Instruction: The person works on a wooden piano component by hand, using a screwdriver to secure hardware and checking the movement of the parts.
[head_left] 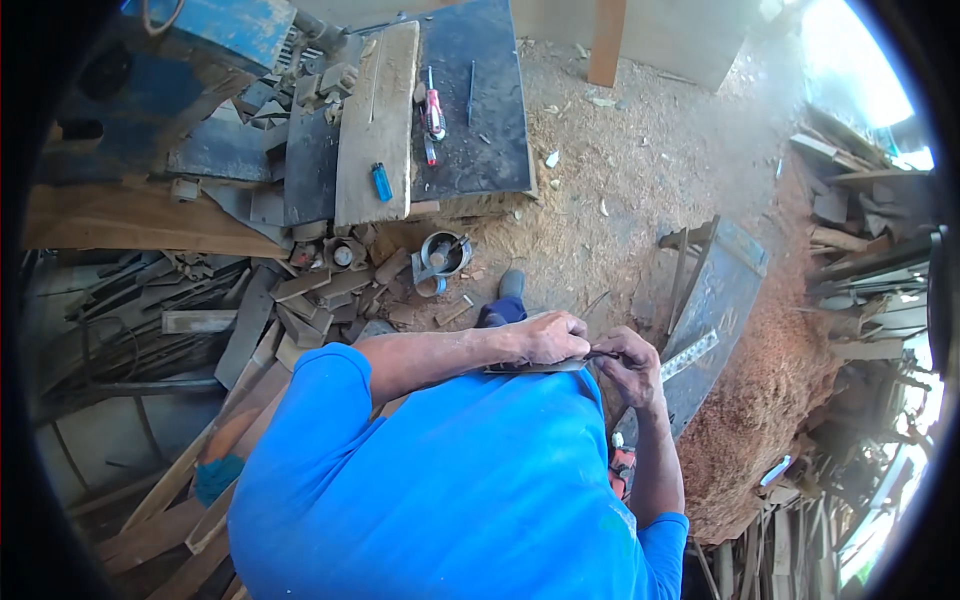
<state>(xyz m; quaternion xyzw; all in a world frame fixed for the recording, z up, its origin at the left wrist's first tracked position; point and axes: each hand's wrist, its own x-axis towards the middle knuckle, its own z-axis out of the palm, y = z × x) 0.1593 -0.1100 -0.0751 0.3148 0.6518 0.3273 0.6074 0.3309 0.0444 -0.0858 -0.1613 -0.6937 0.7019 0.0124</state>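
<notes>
My left hand (550, 340) is closed on a flat, thin piece (535, 367) held across the front of my body, its fingers curled near the right end. My right hand (630, 362) is closed beside it, pinching a small, thin, dark object at that end, too small to make out. Much of the flat piece is hidden by my hands and blue shirt.
A black worktop (470, 150) bears a pale board (370, 130), screwdriver (433, 120) and blue lighter (381, 182). A metal pot (443, 255) stands below. A dark plank (715, 300) leans right, by sawdust (760, 420). Wood scraps (240, 320) and a blue machine (190, 40) fill the left.
</notes>
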